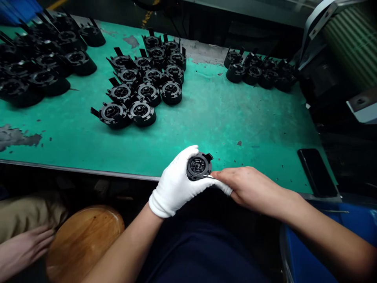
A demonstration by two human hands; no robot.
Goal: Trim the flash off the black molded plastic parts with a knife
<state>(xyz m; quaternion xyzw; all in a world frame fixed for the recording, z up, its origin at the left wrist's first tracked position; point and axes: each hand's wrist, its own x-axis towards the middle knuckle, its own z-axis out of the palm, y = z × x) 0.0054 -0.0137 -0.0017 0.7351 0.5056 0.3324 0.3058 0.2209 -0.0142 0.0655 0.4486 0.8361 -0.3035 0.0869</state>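
Observation:
In a white glove, my left hand [178,179] grips a black round plastic housing [199,166] by its rim, just over the front edge of the table. The housing's ringed face is turned up toward me, and a small tab sticks out at its upper right. My bare right hand [246,182] is closed at the lower right of the housing. From its fingertips a thin bright tool [207,176] reaches to the housing's rim; its handle is hidden. White fabric [222,186] runs under the right fingers, and I cannot tell whether it is all glove.
Similar black housings [145,92] stand grouped on the green table [206,125], with more at left [47,74] and back right [253,72]. A phone [317,173] lies near the right edge. Below are a wooden stool [88,243], another person's hand [32,245] and a blue bin [312,251].

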